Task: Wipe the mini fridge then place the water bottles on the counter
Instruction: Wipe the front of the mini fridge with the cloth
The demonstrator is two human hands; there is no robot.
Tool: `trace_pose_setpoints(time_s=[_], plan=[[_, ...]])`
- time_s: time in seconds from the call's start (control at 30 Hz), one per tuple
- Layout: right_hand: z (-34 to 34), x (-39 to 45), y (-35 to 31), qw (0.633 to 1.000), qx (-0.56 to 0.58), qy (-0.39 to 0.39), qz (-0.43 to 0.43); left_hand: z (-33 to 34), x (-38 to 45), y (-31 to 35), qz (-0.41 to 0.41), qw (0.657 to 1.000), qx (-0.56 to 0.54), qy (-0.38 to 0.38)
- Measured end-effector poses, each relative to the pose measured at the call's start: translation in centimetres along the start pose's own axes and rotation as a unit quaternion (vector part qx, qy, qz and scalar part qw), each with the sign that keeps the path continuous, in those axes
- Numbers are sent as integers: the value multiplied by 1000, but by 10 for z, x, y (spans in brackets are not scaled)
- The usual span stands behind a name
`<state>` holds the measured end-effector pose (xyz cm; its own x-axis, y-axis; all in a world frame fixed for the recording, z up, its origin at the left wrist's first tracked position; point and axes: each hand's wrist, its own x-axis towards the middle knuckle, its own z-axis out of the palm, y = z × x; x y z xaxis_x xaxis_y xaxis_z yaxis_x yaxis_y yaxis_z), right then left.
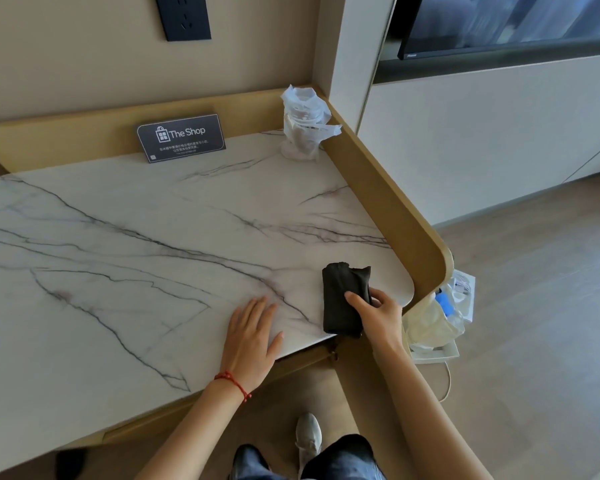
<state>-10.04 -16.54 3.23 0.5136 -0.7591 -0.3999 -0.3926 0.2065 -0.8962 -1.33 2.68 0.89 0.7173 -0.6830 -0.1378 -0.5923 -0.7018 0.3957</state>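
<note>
White marble counter (153,244) fills the view, with a sign (181,137) at its back wall. Near the counter's front right corner lies a folded dark cloth (343,299). It looks placed there for wiping. Right hand (378,315) pinches the cloth's right edge, thumb on top. Left hand (252,336) lies flat beside the cloth, fingers spread, likely for balance. No fridge or bottles show.

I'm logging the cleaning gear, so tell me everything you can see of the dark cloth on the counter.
The dark cloth is black-brown, soft fabric folded into a thick upright rectangle. It lies flat on the marble counter near its front right corner, its lower end at the counter edge. The right hand grips its right side, fingers curled over it.
</note>
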Motion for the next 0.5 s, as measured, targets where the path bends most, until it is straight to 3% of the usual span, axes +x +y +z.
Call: trace_pose_setpoints(time_s=[0.5], plan=[[-9, -100, 44, 994, 95, -43, 17, -5, -83, -17, 26, 995, -45, 82]])
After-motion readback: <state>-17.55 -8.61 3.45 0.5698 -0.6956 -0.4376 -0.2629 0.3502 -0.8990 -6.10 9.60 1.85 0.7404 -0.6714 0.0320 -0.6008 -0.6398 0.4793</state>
